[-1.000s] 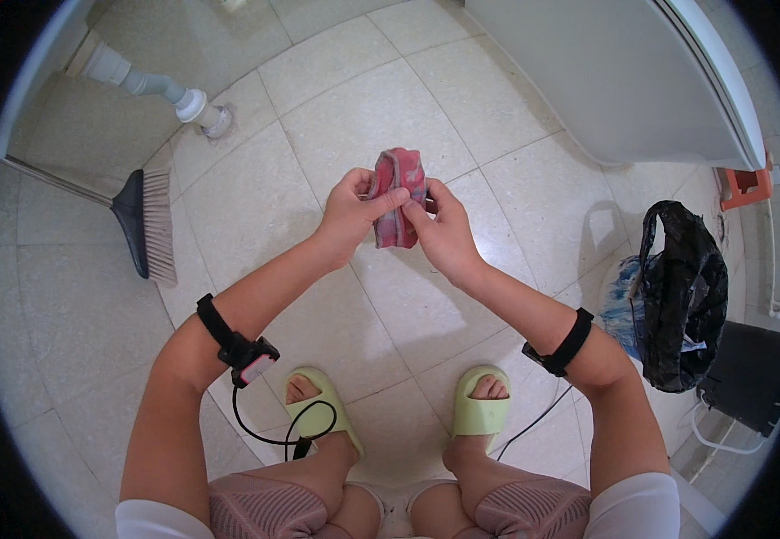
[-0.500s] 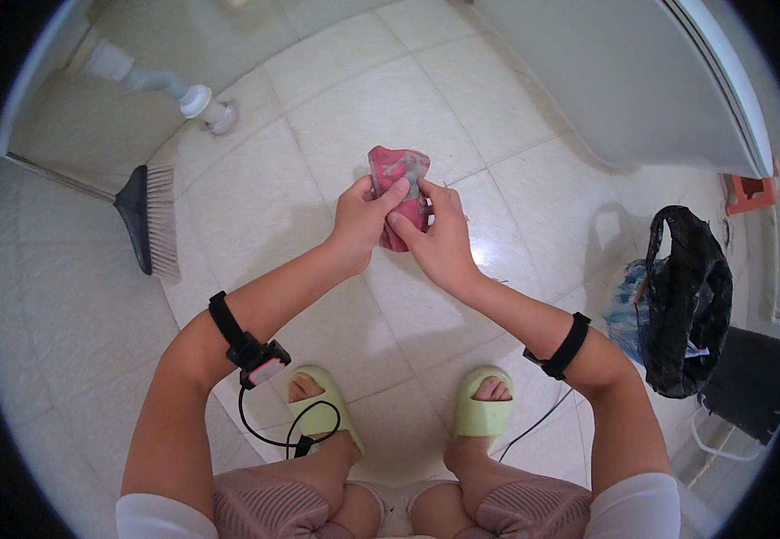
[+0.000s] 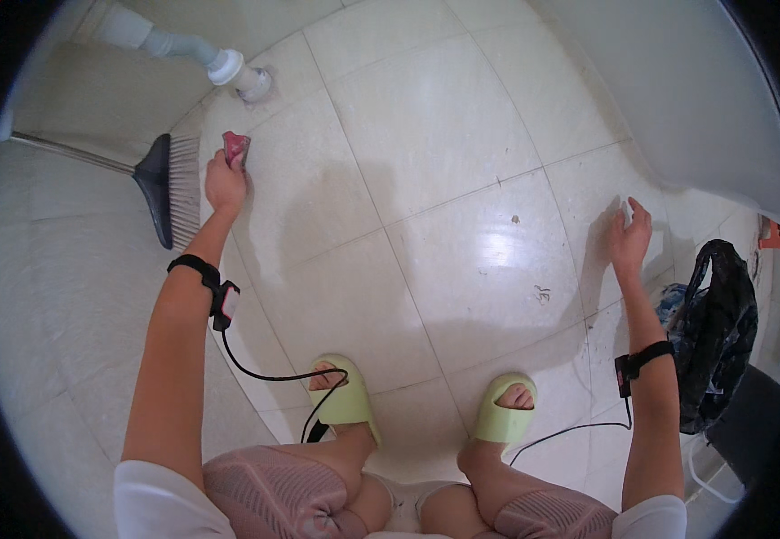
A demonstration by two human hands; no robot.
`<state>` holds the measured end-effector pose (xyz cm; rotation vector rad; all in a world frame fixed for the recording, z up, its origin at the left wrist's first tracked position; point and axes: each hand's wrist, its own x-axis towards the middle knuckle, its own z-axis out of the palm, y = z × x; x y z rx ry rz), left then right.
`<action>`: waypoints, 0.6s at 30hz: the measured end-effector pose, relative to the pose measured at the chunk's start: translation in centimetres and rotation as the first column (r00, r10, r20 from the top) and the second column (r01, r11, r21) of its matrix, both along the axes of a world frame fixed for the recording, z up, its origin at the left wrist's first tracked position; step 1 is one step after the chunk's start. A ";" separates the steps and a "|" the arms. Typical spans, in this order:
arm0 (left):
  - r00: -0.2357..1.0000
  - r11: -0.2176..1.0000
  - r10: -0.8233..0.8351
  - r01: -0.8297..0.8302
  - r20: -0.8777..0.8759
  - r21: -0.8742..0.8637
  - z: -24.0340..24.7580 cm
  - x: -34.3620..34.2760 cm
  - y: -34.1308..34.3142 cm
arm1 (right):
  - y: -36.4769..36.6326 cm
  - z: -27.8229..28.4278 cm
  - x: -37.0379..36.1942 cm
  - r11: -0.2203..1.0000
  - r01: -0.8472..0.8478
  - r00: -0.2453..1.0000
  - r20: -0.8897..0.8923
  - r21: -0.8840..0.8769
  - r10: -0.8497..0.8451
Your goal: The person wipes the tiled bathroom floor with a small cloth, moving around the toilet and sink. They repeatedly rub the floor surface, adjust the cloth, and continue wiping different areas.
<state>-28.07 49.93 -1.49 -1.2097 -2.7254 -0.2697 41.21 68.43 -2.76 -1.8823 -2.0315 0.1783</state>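
At the far left, my left hand (image 3: pixel 226 186) is closed on a small, crumpled red-and-grey packet (image 3: pixel 236 148), whose top sticks out above the fingers. I cannot make out whether it is soft plastic or cloth. The bristles of a dark broom (image 3: pixel 153 189) are right beside that hand and wrist. On the other side, my right hand (image 3: pixel 630 241) hovers over the tiles with its fingers apart and nothing in it. A black plastic bag (image 3: pixel 721 341) stands nearest to it, just beyond the right forearm.
Bits of debris (image 3: pixel 542 294) lie on the tiled floor (image 3: pixel 444 135). A white drain pipe (image 3: pixel 233 70) enters the floor at the far left. A large pale cabinet side (image 3: pixel 704 99) bounds the far right, with an orange object (image 3: pixel 775 235) near it. Cables hang from both arm straps.
My hands have parted. The left carried the red packet away to the far left; the right let go of it and swung out to the right. The view has shifted slightly.
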 end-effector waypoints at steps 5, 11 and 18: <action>0.980 0.982 -0.186 0.184 0.064 0.042 -3.5 11.1 0.6 | 0.5 0.9 -0.7 0.999 -0.044 0.982 -0.187 -0.028 0.039; 0.702 0.823 -0.568 0.493 0.429 0.283 -2.7 31.4 1.7 | 0.7 0.8 -7.4 0.993 -0.107 0.922 -0.379 -0.052 0.080; 0.268 0.763 -0.603 0.469 0.751 0.445 2.0 41.0 -1.3 | 1.1 3.6 -12.6 0.981 -0.191 0.855 -0.495 -0.028 0.152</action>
